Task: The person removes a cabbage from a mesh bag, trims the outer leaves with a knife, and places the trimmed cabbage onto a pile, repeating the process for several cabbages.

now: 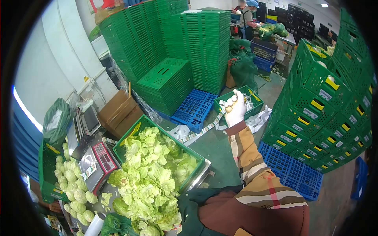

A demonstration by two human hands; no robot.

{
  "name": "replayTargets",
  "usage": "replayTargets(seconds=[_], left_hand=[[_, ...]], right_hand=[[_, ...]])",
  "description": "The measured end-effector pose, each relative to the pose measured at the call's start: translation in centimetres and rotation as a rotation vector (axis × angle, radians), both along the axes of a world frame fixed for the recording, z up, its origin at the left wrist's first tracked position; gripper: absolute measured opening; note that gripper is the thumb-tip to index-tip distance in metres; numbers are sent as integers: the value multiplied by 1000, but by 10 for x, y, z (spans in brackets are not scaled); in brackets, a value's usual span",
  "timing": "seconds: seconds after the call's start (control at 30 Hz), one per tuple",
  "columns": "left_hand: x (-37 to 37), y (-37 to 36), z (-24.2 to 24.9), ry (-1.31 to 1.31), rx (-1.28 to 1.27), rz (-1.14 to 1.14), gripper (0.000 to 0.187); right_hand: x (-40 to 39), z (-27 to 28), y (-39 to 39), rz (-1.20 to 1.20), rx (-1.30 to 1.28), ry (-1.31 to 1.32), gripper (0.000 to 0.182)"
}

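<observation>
My right hand (235, 109), in a white glove, is raised at the centre right with its fingers curled closed. A long white strip of printed labels (202, 130) runs from its fingers down to the left, and I take it to be gripped there. Behind the hand, a low green crate (255, 95) on the floor holds crumpled white and silvery material. My left hand does not show. Closer to me, leafy lettuce (151, 169) is heaped in and in front of a green crate (197, 167). A scale with a red-edged keypad (104, 156) stands to its left.
Pale round vegetables (73, 181) lie at the far left. Green crate stacks (204, 47) rise behind on a blue pallet (195, 108); filled crates (315, 110) tower at right on another pallet (289, 169). White paper (262, 120) lies on the floor. A person (248, 19) stands at a back table.
</observation>
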State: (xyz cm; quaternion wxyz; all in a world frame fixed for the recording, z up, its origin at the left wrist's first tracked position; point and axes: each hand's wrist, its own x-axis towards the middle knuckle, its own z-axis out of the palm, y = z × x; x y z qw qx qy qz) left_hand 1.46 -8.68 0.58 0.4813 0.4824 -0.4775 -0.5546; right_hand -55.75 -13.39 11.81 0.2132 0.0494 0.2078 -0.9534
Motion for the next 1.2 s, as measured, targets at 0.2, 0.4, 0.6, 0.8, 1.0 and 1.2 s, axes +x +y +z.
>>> replayTargets(seconds=[0.2,0.4,0.6,0.8,1.0,1.2], left_hand=[[0,-2,-2,58,26,1,58],[0,-5,-3,118,43,3,60],[0,-9,-4,177,58,7,61],[0,-10,-6,236,77,8,63],[4,-6,-4,288,100,20,64],[89,67,-67,631,445,471,66]], right_hand=[[-6,-1,-2,15,15,-19,27],[1,3,-9,44,-6,7,25],[0,3,-17,84,82,68,38],[4,4,-17,78,42,53,26],[34,44,-2,-15,15,205,8],[103,51,-24,278,218,562,12]])
